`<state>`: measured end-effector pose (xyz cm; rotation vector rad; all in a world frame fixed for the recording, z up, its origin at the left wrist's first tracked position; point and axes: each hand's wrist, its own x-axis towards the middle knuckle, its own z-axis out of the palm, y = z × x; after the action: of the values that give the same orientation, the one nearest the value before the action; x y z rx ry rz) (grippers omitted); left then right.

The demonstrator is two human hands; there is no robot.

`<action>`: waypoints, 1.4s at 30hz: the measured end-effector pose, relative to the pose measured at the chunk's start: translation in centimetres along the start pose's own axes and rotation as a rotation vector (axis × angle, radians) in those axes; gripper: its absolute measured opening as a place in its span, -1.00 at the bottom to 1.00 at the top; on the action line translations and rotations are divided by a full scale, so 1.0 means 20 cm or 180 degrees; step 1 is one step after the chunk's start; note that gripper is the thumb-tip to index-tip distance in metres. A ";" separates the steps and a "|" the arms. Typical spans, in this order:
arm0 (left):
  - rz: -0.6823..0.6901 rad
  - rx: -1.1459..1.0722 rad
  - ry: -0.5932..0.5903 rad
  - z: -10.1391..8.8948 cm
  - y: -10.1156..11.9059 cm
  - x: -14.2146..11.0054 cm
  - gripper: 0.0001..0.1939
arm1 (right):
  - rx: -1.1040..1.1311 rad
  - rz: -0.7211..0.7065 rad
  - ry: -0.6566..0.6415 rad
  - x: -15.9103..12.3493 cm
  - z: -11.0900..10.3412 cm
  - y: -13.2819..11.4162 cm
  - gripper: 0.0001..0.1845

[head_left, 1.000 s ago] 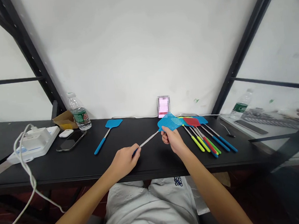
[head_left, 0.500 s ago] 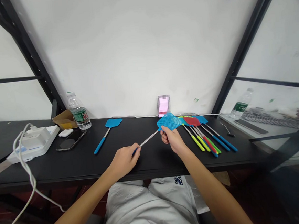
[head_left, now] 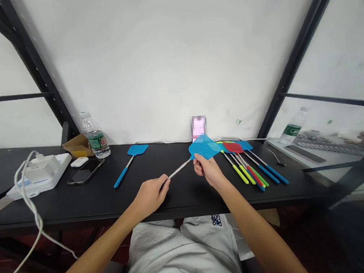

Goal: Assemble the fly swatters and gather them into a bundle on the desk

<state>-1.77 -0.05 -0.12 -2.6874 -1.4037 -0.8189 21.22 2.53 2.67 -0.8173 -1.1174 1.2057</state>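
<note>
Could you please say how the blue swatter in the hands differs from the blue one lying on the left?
The held swatter is gripped by the left hand and right hand; the lone swatter lies untouched on the table. The held swatter's handle is largely covered, while the lone swatter's shows fully. The held swatter's head shows mesh holes; the lone swatter's looks solid from here. Both have blue heads and silvery rods.

- A hand could pass over the black table point(head_left: 92, 202) between the lone blue swatter point(head_left: 121, 177) and the left hand point(head_left: 151, 194).
- The held swatter point(head_left: 205, 147) bars the middle, slanting from the left hand to the right hand point(head_left: 209, 170).
- The swatter pile point(head_left: 253, 174) obstructs the right; beyond its handles, there is room.
- The bottle point(head_left: 98, 141) and dark phone point(head_left: 85, 172) crowd the left.
- The wall point(head_left: 151, 71) closes the back.
</note>
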 end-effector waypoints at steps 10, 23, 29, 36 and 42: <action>0.0049 -0.0015 0.0019 0.01 0.00 0.00 -0.72 | 0.0029 -0.0107 -0.0081 -0.01 0.02 0.01 -0.66; 0.0029 -0.0138 0.0020 0.00 0.00 0.00 -0.72 | -0.0094 -0.0105 -0.0036 -0.01 0.04 0.04 -0.64; 0.0085 -0.0280 -0.0074 -0.01 0.01 0.00 -0.72 | -0.0321 0.0130 0.0012 -0.03 0.11 0.10 -0.53; 0.0146 -0.0483 -0.0149 -0.03 0.02 0.00 -0.69 | -0.0477 -0.0215 -0.0118 -0.03 0.09 0.11 -0.48; 0.0142 -0.0690 -0.0221 -0.04 0.02 0.01 -0.68 | -0.0450 -0.0260 -0.0083 -0.03 0.08 0.07 -0.47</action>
<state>-1.71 -0.34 0.80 -2.9220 -1.3344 -0.9339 19.37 2.10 1.76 -0.8566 -1.2564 1.0816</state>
